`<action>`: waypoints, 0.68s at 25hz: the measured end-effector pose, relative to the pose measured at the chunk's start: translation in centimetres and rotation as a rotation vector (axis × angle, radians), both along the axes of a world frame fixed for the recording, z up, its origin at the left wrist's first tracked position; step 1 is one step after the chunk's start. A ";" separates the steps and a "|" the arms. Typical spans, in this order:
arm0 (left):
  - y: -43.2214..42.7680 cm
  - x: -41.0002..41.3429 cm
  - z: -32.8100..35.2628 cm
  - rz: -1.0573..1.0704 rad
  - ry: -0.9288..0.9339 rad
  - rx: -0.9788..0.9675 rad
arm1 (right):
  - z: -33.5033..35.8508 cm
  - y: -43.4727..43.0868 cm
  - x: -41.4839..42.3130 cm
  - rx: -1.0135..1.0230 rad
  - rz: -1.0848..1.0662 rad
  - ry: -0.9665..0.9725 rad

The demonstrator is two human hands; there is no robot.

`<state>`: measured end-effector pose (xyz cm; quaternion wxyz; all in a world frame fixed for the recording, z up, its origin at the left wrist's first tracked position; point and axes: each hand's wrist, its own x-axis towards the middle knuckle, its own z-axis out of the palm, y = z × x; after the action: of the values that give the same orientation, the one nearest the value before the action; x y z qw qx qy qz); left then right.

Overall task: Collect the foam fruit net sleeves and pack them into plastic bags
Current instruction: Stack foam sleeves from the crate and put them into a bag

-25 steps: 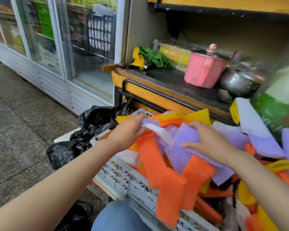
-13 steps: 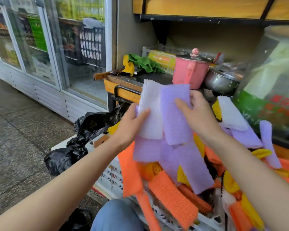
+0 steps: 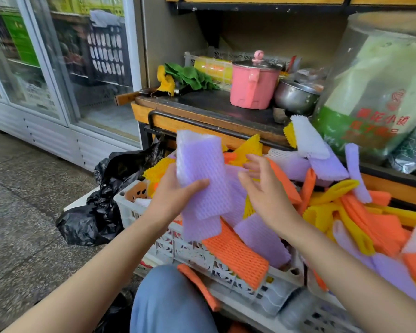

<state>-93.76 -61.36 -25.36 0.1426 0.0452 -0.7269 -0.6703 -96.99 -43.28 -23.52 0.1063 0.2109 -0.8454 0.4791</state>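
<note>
My left hand (image 3: pixel 173 198) grips a small stack of purple foam net sleeves (image 3: pixel 201 179), held upright above the white plastic crate (image 3: pixel 202 258). My right hand (image 3: pixel 264 188) hovers just right of the stack with fingers spread, holding nothing. The crate is heaped with loose sleeves in orange (image 3: pixel 235 255), yellow (image 3: pixel 332 212), purple (image 3: pixel 262 239) and white (image 3: pixel 308 138). One orange sleeve (image 3: pixel 199 287) lies on my knee. A big clear plastic bag (image 3: pixel 380 87) packed with pale sleeves stands on the counter at the right.
A black plastic bag (image 3: pixel 94 212) lies on the floor left of the crate. On the wooden counter (image 3: pixel 202 116) stand a pink pot (image 3: pixel 253 85), a steel bowl (image 3: pixel 296 97) and green and yellow cloths (image 3: pixel 185 78). Glass-door fridges (image 3: pixel 58 68) line the left.
The purple and white sleeves were gathered into one stack in my left hand. My right hand let go of them and moved down and to the right.
</note>
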 end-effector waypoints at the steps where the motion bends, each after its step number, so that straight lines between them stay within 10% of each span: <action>1: -0.4 0.3 -0.3 0.001 -0.009 0.002 | -1.4 1.4 0.4 0.105 -0.051 0.003; 9: -0.8 1.7 -3.2 0.058 -0.043 0.017 | -10.3 4.1 5.4 0.777 -0.042 -0.130; 17: -3.6 3.0 -5.5 0.188 -0.058 0.058 | -7.2 4.8 3.3 0.361 -0.179 0.006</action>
<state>-90.73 -64.94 -30.84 0.1824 0.1365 -0.7037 -0.6730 -93.67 -38.44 -30.72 0.1113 0.1520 -0.9327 0.3077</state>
